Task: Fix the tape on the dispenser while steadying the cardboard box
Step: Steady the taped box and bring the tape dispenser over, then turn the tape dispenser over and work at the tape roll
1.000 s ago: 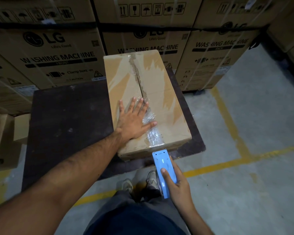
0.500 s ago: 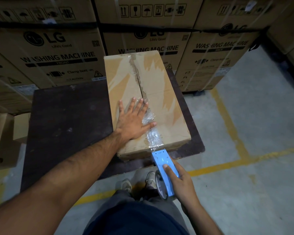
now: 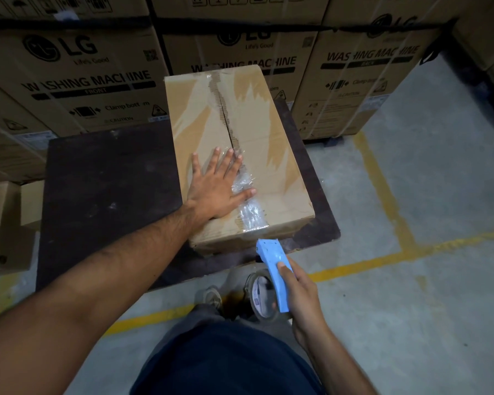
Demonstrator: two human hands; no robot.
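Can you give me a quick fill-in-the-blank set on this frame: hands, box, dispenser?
1. The left hand lies ____ on top of the cardboard box.
2. The right hand grips a tape dispenser coloured ____.
3. The box stands on a dark ____.
4. The big cartons behind read "WASHING ____".

Missing words: flat; blue; board; MACHINE

bare forearms with no sleeves showing, a dark navy shirt point(image 3: 228, 363), grey trousers point(image 3: 200, 312) and worn greyish shoes point(image 3: 213, 297).
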